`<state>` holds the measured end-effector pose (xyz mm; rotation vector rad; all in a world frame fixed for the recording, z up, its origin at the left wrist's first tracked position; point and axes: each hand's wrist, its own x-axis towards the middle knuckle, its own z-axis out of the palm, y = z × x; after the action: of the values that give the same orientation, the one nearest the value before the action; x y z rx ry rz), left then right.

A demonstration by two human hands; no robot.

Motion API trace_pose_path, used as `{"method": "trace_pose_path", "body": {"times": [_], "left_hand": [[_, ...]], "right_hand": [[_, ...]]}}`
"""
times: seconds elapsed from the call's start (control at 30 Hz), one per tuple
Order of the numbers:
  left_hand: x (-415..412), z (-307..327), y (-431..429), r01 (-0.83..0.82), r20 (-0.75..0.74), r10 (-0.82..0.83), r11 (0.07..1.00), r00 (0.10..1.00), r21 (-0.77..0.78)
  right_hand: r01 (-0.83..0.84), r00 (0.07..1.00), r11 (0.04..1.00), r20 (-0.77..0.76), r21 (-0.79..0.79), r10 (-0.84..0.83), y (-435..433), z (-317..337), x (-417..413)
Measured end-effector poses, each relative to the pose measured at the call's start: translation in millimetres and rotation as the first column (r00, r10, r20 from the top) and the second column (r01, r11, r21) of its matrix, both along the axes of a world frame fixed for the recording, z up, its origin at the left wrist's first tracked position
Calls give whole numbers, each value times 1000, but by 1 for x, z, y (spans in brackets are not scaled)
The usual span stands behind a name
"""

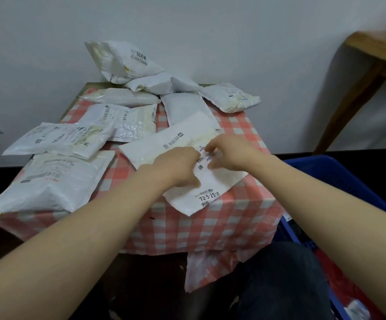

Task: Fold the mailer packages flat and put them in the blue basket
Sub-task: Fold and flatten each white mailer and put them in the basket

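Mailers, white and crinkled with printed labels and barcodes, cover a small table (238, 218) under a pink-and-white checked cloth (210, 227). One mailer (182, 148) lies flat near the table's middle, slanting from 10 o'clock to 4 o'clock, its near corner hanging a little over the front edge; black digits and a barcode show on that corner, and a yellowish strip runs along its far part.

Both hands rest on this mailer. The left hand (178, 168) lies knuckles-up with fingers curled onto the sheet, thumb pointing toward 4 o'clock; whether it pinches or only presses I cannot tell. The right hand (230, 152), just beside it at 2 o'clock, has its fingers bent, and the fingertips (207, 148) seem to nip the label area, though blur hides the grip.

At 9 o'clock a puffy mailer (48, 183) sits at the table's left edge, with a flatter one (58, 139) overlapping its far side. At 12 o'clock a heap (145, 88) of plump mailers leans against the wall (187, 24), the topmost (122, 61) marked 1008.

At 4 o'clock, beside the table, a blue basket (340, 179) stands on the floor, partly hidden by the right forearm. A wooden bench (372, 51) shows at 2 o'clock.
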<state>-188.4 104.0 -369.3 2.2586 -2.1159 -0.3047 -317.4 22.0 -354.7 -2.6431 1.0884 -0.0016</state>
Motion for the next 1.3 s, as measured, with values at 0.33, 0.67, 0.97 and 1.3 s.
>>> {"method": "trace_pose_path", "body": {"times": [0.33,0.67,0.97,1.3], "left_hand": [[0,-5,-12,-73,-12,73,996,997,48],[28,14,-3,-193,-156,172,972,973,-133],[48,-18,-19,-178,-53,178,984,983,-6],[32,-23,-19,-199,34,220,930,975,-310]], "right_hand": [[-18,993,999,-115,-45,13,2,-21,17],[61,977,997,201,40,-68,-8,4,7],[-46,998,999,-47,-6,46,-30,-20,42],[26,995,955,-80,-295,-52,-8,-30,40]]}}
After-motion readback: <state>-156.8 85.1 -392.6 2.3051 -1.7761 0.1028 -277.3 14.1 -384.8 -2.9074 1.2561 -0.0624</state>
